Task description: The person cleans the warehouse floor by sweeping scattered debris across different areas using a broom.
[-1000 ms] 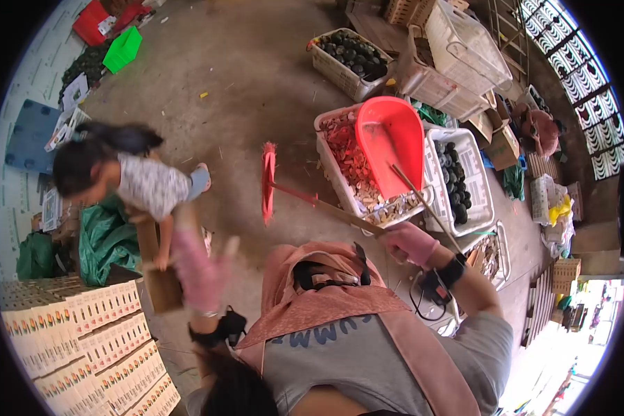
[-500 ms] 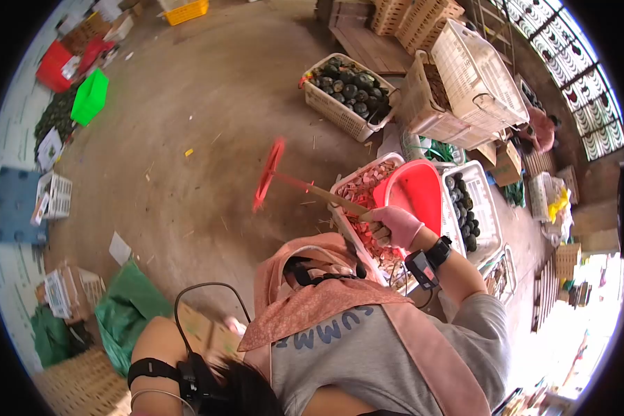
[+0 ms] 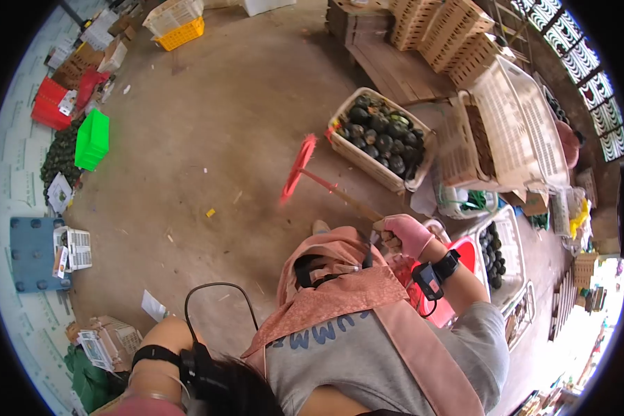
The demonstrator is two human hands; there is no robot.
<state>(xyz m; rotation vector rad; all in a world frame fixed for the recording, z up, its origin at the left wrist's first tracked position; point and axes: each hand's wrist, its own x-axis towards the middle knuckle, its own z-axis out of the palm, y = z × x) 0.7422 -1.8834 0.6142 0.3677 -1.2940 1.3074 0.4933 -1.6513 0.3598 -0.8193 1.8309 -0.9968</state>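
My right hand (image 3: 408, 237), in a pink glove, is wrapped round the wooden handle of a broom. The broom's red head (image 3: 299, 168) is out in front over the concrete floor; whether it touches the floor I cannot tell. Just beyond that hand is a white crate of dark green squashes (image 3: 381, 142). A red basin (image 3: 466, 255) shows partly behind the right forearm. At the bottom left edge, a bit of pink glove on my left hand (image 3: 140, 406) shows below the wrist, its fingers out of sight.
Stacked white crates (image 3: 513, 132) and a wooden platform (image 3: 395, 66) stand at the back right. Another crate of dark squashes (image 3: 494, 256) is on the right. A green bin (image 3: 92, 140) and a blue pallet (image 3: 33, 255) line the left wall. Paper scraps (image 3: 152, 305) lie on the floor.
The view has shifted, so the crates sit lower and further right. The broom head has moved right in the view, with my right hand still round its handle. Pink glove now shows at bottom left.
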